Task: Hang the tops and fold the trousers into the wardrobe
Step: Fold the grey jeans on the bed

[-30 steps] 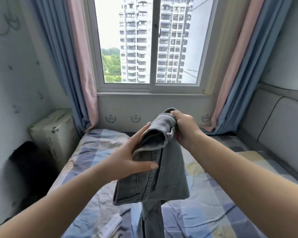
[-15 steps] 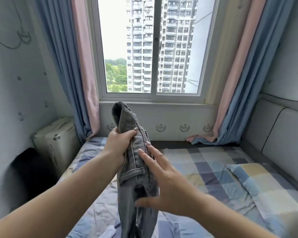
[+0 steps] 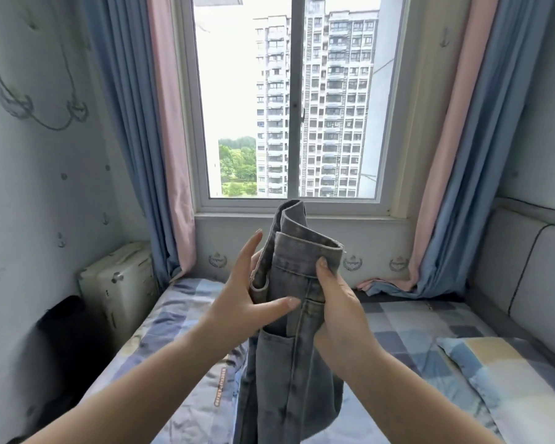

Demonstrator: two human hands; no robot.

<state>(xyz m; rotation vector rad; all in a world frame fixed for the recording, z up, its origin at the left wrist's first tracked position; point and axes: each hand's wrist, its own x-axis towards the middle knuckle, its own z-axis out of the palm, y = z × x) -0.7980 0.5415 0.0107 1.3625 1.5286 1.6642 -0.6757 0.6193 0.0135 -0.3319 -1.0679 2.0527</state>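
the right hand [image 3: 337, 302] now pinches the waistband of the grey jeans [image 3: 297, 315] while the left hand [image 3: 241, 302] has let go and rests flat, fingers straight, so folding can start.

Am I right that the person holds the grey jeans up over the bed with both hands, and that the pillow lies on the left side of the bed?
Not quite. The head view shows the pillow on the right side of the bed, not the left. The rest holds: the grey jeans are held up over the bed by the left hand and the right hand.
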